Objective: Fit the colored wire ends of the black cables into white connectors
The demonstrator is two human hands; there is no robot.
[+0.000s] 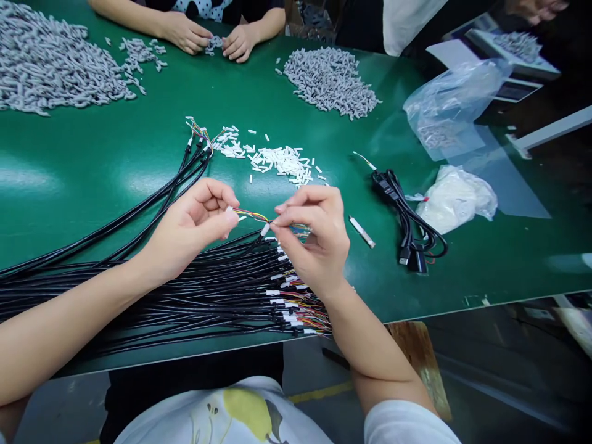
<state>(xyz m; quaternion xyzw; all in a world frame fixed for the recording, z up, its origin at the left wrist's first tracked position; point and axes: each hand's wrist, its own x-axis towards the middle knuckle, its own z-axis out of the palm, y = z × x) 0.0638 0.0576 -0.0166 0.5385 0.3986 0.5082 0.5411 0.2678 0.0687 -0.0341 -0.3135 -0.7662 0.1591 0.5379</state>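
My left hand (197, 222) pinches the white-tipped end of thin coloured wires (252, 214), red, yellow and dark, that come out of a black cable. My right hand (312, 237) is closed on the same wires near the cable's end, beside a small white sleeve (265, 229). Below both hands lies a thick bundle of black cables (208, 290), their white sleeves and coloured wire ends pointing right. A few other black cables (157, 197) curve up to the left, ending in coloured wires. Just beyond my hands, small white sleeves (284, 160) lie scattered in a pile.
Grey small parts form a big heap (50, 61) at far left and a smaller pile (330, 80). A co-worker's hands (238, 43) handle grey parts across the green table (115, 142). To the right are a utility knife (361, 232), a coiled black cord (402, 209) and plastic bags (457, 197).
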